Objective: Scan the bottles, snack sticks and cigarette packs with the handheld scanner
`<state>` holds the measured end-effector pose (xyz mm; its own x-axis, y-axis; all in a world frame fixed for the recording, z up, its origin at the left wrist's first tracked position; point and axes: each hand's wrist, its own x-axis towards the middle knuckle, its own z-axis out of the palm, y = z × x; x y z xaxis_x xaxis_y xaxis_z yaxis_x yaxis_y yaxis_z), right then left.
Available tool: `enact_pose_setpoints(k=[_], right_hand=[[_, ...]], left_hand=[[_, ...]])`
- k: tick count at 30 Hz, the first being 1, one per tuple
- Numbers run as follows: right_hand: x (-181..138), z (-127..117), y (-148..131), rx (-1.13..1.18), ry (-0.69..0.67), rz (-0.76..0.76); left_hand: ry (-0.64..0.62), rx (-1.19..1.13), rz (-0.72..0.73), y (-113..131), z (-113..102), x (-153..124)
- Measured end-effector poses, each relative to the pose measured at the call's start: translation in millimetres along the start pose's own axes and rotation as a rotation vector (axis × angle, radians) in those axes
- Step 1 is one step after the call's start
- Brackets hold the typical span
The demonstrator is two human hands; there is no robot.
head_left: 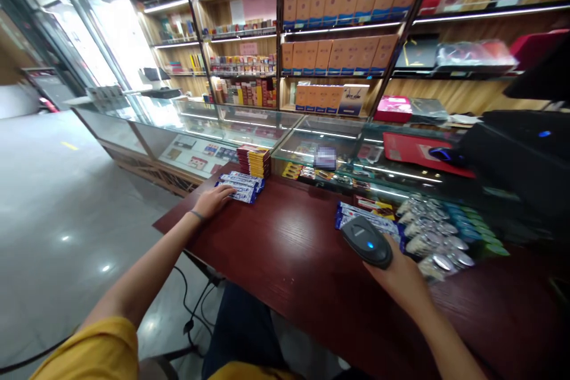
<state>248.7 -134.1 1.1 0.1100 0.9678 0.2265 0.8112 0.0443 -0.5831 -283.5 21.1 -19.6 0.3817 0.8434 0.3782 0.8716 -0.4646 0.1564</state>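
Note:
My left hand lies with its fingers stretched over the near-left edge of some blue-and-white packets at the left end of the dark red tabletop. Right behind these packets stands a stack of red and yellow boxes. My right hand is wrapped round a black barcode scanner, which shows a lit blue light. Beneath and beyond the scanner are more blue-and-white packets, partly hidden by it. A red and yellow pack lies just past them.
Silver-lidded containers stand in rows to the right, with blue and green ones beside them. A glass display counter runs behind the tabletop. A red mat with a mouse lies on it. Cables hang below the table's left side.

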Motion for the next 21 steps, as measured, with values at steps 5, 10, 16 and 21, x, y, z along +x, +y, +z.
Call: enact_pose_setpoints(k=[5, 10, 16, 21], right_hand=[[-0.3, 3.8, -0.9, -0.094, 0.003, -0.051], [0.2, 5.7, -1.1, -0.109, 0.008, -0.074], [0.6, 6.0, -0.6, -0.072, 0.006, -0.069], [0.0, 3.7, -5.3, -0.065, 0.01, -0.028]], left_hand=[[-0.028, -0.043, -0.015, -6.5, 4.2, 3.7], [-0.022, -0.094, -0.025, -6.2, 6.3, 4.8], [0.022, -0.065, -0.018, 8.6, 8.6, 5.7], [0.089, -0.099, 0.054, 50.5, 21.4, 28.2]])
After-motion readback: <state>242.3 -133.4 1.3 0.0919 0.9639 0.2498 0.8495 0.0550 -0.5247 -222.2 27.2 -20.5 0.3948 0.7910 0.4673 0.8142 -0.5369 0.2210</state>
